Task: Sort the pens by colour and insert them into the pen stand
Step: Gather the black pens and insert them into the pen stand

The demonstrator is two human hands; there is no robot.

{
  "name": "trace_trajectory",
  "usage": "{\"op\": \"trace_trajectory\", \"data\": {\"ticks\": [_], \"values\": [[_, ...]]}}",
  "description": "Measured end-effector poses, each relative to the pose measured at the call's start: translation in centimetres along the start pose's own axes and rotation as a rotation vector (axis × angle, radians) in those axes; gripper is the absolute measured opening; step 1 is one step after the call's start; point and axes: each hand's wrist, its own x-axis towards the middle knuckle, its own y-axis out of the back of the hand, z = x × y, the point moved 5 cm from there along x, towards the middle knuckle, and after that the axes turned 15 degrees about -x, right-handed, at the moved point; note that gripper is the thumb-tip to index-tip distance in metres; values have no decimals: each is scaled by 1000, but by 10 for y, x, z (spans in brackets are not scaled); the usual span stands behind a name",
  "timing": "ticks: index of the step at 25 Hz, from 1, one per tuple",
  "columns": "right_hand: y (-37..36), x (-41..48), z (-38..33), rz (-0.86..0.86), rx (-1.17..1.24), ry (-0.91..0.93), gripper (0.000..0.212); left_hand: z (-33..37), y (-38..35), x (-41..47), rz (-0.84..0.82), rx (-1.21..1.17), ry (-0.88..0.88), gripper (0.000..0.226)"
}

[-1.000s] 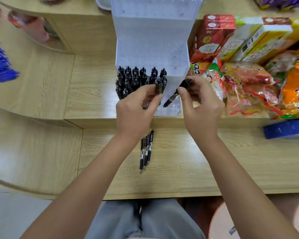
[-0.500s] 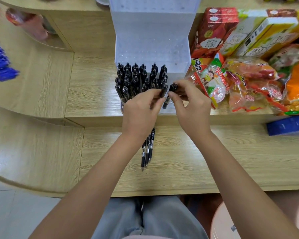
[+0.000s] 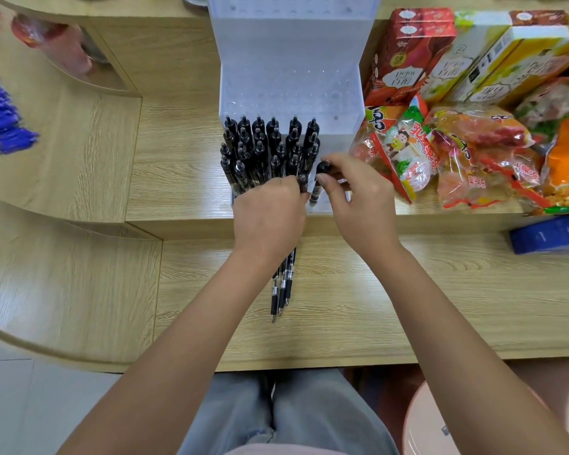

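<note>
A clear stepped pen stand (image 3: 291,80) sits on the raised wooden shelf, its lowest tier filled with several upright black pens (image 3: 266,146). My right hand (image 3: 358,195) pinches the top of a black pen (image 3: 319,178) that stands nearly upright at the right end of the front row. My left hand (image 3: 270,211) pinches another black pen (image 3: 303,182) right beside it. A small bunch of loose black pens (image 3: 281,287) lies on the lower desk under my left wrist.
Snack bags (image 3: 457,156) and boxes (image 3: 440,50) crowd the shelf right of the stand. A blue box (image 3: 549,234) lies at the right edge. Blue pens (image 3: 0,119) lie far left. A pink stool (image 3: 440,421) stands below right.
My right hand has swung its pen from slanted to nearly upright and brought it down into the front row. Both hands have closed in toward each other at the stand.
</note>
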Motion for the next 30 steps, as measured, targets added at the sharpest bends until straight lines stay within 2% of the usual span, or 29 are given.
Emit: {"op": "trace_trajectory", "data": {"ticks": [6,9,12,14,18,21,24,26,28,30], "values": [[5,-2,-8,-5,55,43,28,11,-1,10,-112,109,20,21],[9,0,-10,17,89,63,26,7,0,10,-130,90,39,20],[6,7,-11,49,87,60,15,5,0,12,-112,52,59,30],[3,11,-10,49,72,40,12,0,0,12,-84,-24,56,34],[5,18,-11,11,59,12,19,-24,-3,-9,-15,-314,35,19],[13,13,-9,9,85,-41,34,-53,-23,-30,-86,-386,199,14],[24,-12,3,142,138,-151,28,-91,-61,-52,-197,-404,398,18],[18,-42,13,166,157,-250,19,-113,-90,-67,-272,-406,499,22],[-10,-74,20,1,129,-357,12,-130,-119,-81,-317,-437,577,30],[-57,-103,28,-289,109,-483,13,-137,-143,-90,-335,-470,622,39]]}}
